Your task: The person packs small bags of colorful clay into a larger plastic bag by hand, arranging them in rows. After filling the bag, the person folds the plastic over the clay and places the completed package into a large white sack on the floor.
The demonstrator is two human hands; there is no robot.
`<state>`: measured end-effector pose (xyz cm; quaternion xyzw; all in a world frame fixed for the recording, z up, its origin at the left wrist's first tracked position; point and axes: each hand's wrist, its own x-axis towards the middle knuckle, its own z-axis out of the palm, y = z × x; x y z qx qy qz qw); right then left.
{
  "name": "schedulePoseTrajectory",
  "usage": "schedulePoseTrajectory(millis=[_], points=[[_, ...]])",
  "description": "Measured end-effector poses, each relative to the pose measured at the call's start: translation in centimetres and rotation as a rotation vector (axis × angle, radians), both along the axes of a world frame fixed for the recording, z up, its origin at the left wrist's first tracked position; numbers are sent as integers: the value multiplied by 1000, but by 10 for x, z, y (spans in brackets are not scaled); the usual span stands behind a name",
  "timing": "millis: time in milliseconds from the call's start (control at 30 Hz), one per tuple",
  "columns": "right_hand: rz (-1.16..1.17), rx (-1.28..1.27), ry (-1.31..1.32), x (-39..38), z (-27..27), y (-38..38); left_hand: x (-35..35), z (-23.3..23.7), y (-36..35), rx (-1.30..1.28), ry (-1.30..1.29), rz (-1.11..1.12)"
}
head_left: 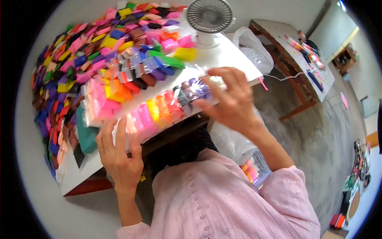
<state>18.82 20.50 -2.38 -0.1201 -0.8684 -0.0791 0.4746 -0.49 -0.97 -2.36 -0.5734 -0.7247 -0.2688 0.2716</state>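
Observation:
A long clear plastic pack lies along the front edge of the white table. Inside it, small colored packets stand in a row, running from pink through yellow, orange and red to black and purple. My left hand rests at the pack's left end, fingers stretched and apart. Over the right end is my right hand, slightly blurred, its fingers spread and its thumb toward the near side. Whether its fingertips press on the film is hard to see. Just behind the pack, another row of packets stands close together.
A large heap of loose colored packets covers the table's left and back. A small fan stands at the back beside a white plastic bag. A teal case lies at left. Another table stands at right.

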Motion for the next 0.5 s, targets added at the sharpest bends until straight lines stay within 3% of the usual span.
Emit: schedulePoseTrajectory(millis=[167,233,400,500], points=[[421,-23,62,-60,-8,-45,14,8,20,-168,201,78],[403,-106,-114,-56,-19,-36,-1,-3,8,-232,-20,43],[330,-46,-100,-18,-22,9,-16,-21,-19,-159,-289,-135],[213,-23,-213,-6,-10,18,-15,-28,-22,-121,-256,-85]])
